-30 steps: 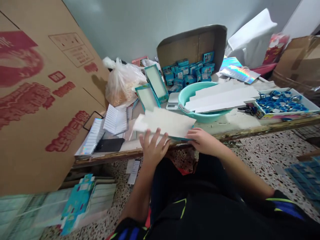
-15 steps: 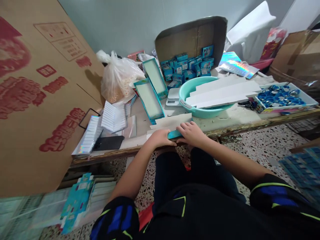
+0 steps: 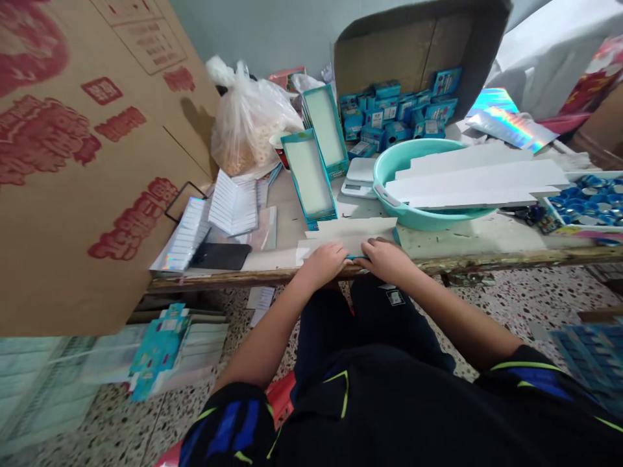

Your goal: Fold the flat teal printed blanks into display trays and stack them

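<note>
A flat cardboard box blank [image 3: 355,229], white on its inner face and teal outside, lies at the table's front edge. My left hand [image 3: 328,261] has its fingers curled over the near flap of the blank. Close beside it, my right hand [image 3: 384,257] grips the same flap, fingers bent and pressed together. A thin teal strip of the flap shows between both hands; the thumbs are mostly hidden. Just beyond the blank stands an open teal tray-shaped box [image 3: 309,178], and a similar one [image 3: 325,126] sits behind it.
A teal basin [image 3: 413,217] holds more white blanks [image 3: 467,178], with a small white scale [image 3: 359,176] beside it. Small blue boxes [image 3: 384,110] fill a carton. Left are a black phone [image 3: 221,256], a plastic bag [image 3: 253,120] and a tall carton [image 3: 107,194].
The near flap, earlier showing its broad teal face between my hands, now shows only as a thin strip. My hands have shifted slightly, still on the blank. The camera view has moved.
</note>
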Motion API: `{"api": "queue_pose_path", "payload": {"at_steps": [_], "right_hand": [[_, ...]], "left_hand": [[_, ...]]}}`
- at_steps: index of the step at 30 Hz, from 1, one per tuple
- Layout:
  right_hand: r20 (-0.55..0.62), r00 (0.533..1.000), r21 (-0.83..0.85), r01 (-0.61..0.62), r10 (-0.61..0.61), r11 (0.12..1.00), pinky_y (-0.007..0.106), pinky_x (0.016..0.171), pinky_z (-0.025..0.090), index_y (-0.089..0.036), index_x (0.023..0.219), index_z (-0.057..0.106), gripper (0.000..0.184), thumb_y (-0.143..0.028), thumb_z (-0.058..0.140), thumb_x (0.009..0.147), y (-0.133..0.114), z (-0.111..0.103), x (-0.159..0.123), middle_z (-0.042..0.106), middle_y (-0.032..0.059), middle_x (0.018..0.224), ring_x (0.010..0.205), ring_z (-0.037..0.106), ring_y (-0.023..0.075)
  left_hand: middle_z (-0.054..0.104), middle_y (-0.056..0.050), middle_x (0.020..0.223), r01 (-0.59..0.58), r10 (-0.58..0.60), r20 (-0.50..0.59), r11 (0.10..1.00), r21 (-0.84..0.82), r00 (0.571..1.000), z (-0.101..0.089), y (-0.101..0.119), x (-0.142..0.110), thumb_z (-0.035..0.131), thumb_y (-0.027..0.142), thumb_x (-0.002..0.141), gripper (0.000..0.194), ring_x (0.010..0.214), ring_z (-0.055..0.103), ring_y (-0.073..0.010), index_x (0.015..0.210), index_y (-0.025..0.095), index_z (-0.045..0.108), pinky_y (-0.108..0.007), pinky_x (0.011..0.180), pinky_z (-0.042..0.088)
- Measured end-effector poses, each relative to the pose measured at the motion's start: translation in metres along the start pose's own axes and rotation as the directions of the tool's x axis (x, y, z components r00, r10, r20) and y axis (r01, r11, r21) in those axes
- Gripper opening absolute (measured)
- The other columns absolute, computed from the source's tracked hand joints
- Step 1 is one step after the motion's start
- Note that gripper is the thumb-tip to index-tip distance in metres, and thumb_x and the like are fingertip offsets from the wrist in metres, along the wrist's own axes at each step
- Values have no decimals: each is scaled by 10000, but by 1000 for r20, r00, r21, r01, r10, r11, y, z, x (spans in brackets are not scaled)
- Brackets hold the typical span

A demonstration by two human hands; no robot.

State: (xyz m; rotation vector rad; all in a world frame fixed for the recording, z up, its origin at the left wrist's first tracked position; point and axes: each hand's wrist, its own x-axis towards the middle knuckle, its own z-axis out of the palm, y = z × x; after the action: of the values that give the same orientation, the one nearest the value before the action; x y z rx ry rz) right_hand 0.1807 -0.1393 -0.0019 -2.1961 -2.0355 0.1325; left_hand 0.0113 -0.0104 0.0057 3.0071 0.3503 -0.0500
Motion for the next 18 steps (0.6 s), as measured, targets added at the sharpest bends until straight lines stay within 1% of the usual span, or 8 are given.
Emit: {"api": "queue_pose_path", "payload": {"at_steps": [2, 4, 7, 9, 11, 14, 16, 18], "right_hand": [[53, 998, -31, -36, 37, 999, 345, 804, 446, -116, 1035, 670, 460, -536, 484, 1038, -1, -4, 2, 714, 175, 1034, 992, 660, 307], [92, 993, -45, -70, 74, 997, 348, 785, 459, -99, 1051, 679, 525, -568, 443, 1040, -3, -7, 2, 720, 198, 1042, 970, 679, 314], [141, 986, -58, -82, 90, 995, 354, 759, 474, -86, 1049, 704, 596, -581, 372, 1052, -4, -9, 2, 725, 224, 1048, 931, 707, 317], [155, 984, -65, -75, 84, 995, 348, 748, 477, -86, 1040, 718, 618, -584, 352, 1055, -5, -8, 2, 729, 231, 1049, 920, 719, 317], [156, 985, -69, -64, 74, 996, 343, 731, 476, -89, 1035, 724, 635, -593, 338, 1055, -5, -7, 3, 736, 226, 1037, 901, 726, 316], [156, 986, -59, -49, 58, 997, 344, 722, 474, -90, 1032, 725, 633, -589, 336, 1056, -4, -6, 7, 743, 223, 1019, 874, 727, 313], [165, 985, -50, -46, 54, 998, 352, 732, 477, -88, 1021, 725, 592, -563, 373, 1055, -3, -5, 9, 741, 225, 1005, 864, 722, 312], [144, 989, -23, -32, 35, 999, 362, 748, 484, -94, 998, 725, 515, -510, 426, 1050, 0, -2, 7, 737, 212, 978, 865, 711, 307]], "left_hand": [[680, -141, 1047, 15, -16, -7, 999, -42, 1000, -1, 1, 1, 485, 363, 1021, 264, 1021, 623, -286, 1008, 148, 636, -392, 869, 473], [681, -154, 1046, 50, -51, -25, 997, -65, 998, 0, 4, 2, 500, 477, 1002, 363, 1015, 622, -302, 1009, 143, 640, -400, 846, 468], [687, -185, 1014, 142, -144, -48, 989, -34, 988, 5, 9, 4, 559, 650, 926, 536, 985, 626, -331, 967, 125, 661, -404, 794, 456], [695, -192, 980, 196, -196, -56, 981, -8, 979, 10, 12, 4, 572, 715, 891, 609, 955, 633, -333, 946, 118, 675, -393, 757, 443], [702, -189, 945, 225, -224, -53, 974, 5, 973, 14, 13, 4, 549, 723, 903, 623, 925, 639, -323, 932, 116, 686, -381, 728, 426], [709, -178, 908, 236, -235, -32, 972, 2, 971, 16, 12, 5, 540, 717, 913, 618, 893, 644, -309, 905, 120, 698, -367, 704, 403], [714, -167, 899, 233, -233, -17, 972, -3, 972, 15, 11, 7, 556, 718, 903, 608, 875, 646, -298, 890, 128, 701, -360, 698, 394], [717, -152, 889, 233, -233, -7, 972, -16, 972, 13, 8, 8, 574, 721, 888, 591, 857, 645, -286, 861, 143, 694, -353, 692, 389]]}}
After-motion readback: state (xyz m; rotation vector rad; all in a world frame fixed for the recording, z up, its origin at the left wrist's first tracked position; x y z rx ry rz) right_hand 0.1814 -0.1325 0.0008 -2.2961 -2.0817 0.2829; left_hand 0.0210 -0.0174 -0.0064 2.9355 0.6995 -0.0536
